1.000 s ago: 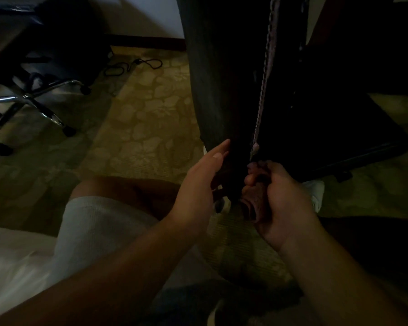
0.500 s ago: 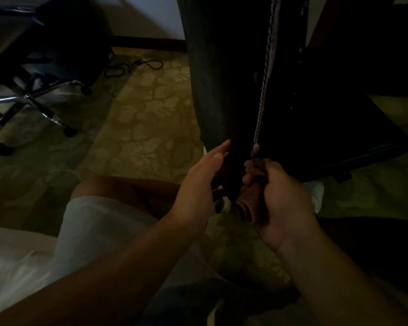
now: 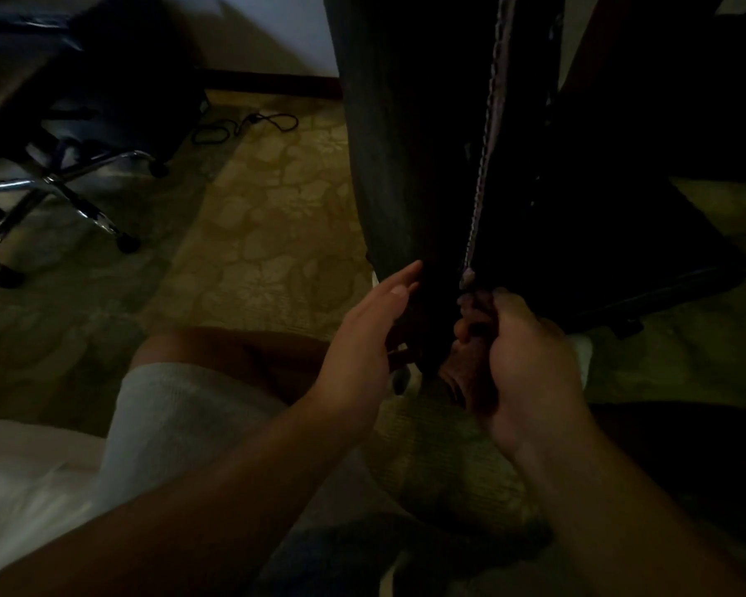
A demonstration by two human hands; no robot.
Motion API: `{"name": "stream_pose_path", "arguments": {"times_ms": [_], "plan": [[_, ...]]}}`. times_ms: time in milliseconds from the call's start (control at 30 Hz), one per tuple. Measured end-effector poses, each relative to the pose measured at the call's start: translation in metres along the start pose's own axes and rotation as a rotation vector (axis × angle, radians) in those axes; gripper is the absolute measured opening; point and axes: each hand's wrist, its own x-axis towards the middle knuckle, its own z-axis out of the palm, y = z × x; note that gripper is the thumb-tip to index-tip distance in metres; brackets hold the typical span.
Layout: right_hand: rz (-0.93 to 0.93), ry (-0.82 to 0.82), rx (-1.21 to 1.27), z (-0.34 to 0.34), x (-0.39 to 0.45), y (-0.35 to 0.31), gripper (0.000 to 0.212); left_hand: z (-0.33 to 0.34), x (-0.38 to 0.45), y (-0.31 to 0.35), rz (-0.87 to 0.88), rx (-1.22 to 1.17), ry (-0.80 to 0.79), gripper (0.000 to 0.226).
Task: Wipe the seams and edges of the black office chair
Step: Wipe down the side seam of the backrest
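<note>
Right hand (image 3: 530,364) grips a bunched cloth (image 3: 470,338) at the black chair's (image 3: 405,165) seam (image 3: 485,157); left hand (image 3: 371,338), fingers straight, steadies its edge.

Nothing readable here, honestly. No text, labels, brands or numbers show on anything. It's just too dark and blurry.

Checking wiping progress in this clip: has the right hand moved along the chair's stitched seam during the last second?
Yes, slightly. The right hand, gripping a dark cloth, has crept up toward the lower end of the stitched seam; its fingertips now sit nearer that end.
</note>
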Motion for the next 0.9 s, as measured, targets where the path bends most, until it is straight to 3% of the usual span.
{"name": "stream_pose_path", "arguments": {"times_ms": [133, 233, 300, 467, 567, 900], "plan": [[-0.019, -0.040, -0.100, -0.001, -0.003, 0.001, 0.021, -0.001, 0.001, -0.001, 0.003, 0.014, 0.014, 0.043], [-0.118, 0.033, -0.088, -0.008, 0.003, -0.006, 0.033, -0.002, 0.001, 0.001, 0.011, 0.005, -0.016, 0.053], [-0.248, 0.075, -0.186, -0.015, 0.006, -0.011, 0.034, -0.004, 0.000, 0.004, 0.016, -0.008, -0.042, 0.057], [-0.589, 0.055, -0.523, -0.024, 0.002, -0.011, 0.010, -0.003, -0.003, 0.009, 0.080, 0.002, -0.054, 0.050], [-0.759, 0.089, -0.660, -0.022, -0.002, -0.011, 0.014, -0.003, -0.004, 0.010, 0.116, -0.002, -0.058, 0.054], [-0.917, 0.034, -0.798, -0.015, -0.006, -0.012, 0.014, -0.003, -0.006, 0.009, 0.133, 0.010, -0.105, 0.056]]}}
